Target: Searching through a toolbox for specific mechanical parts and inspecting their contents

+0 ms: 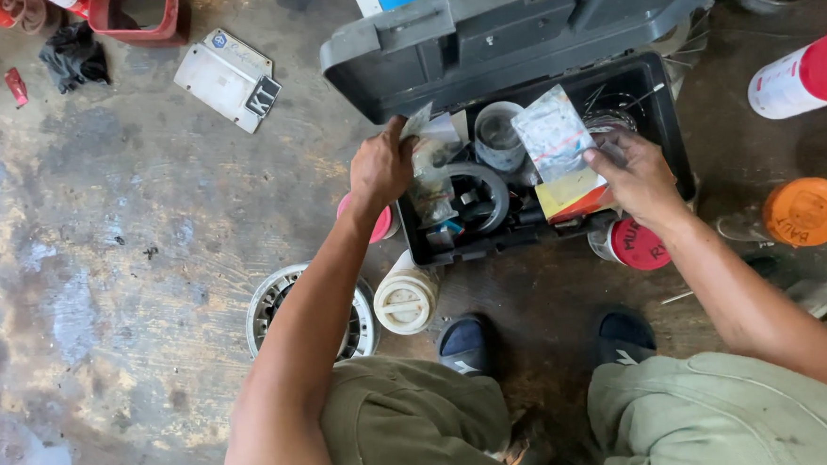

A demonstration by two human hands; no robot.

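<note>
Stained, patchy concrete floor (pixel 105 277) all around, with a person squatting over an open black toolbox (pixel 678 143) whose grey lid (pixel 478 31) is flipped back. Left hand (pixel 379 171) sits at the box's left edge, fingers curled shut around a crumpled clear plastic bag (pixel 429 161) that hangs into the box. Right hand (pixel 639 175) is at the right side, thumb and fingers pinched on a small plastic packet (pixel 553 133) with a white printed face, held up above yellow and red packets (pixel 572 196) lying under it. Inside the box you can see a grey ring-shaped part (pixel 486 183) and a clear round container (pixel 499 134), plus dark clutter that's too jumbled to tell apart. Just outside: a pink-lidded jar (pixel 379 227) touching the left wall, a white plastic bottle (pixel 406 299) in front, a round slotted metal wheel (pixel 271 311) beside it, a red-lidded tub (pixel 637 244) by the right wrist, an orange lid (pixel 806 211) farther right. Dark slippers (pixel 467 345) are down near the knees.
</note>
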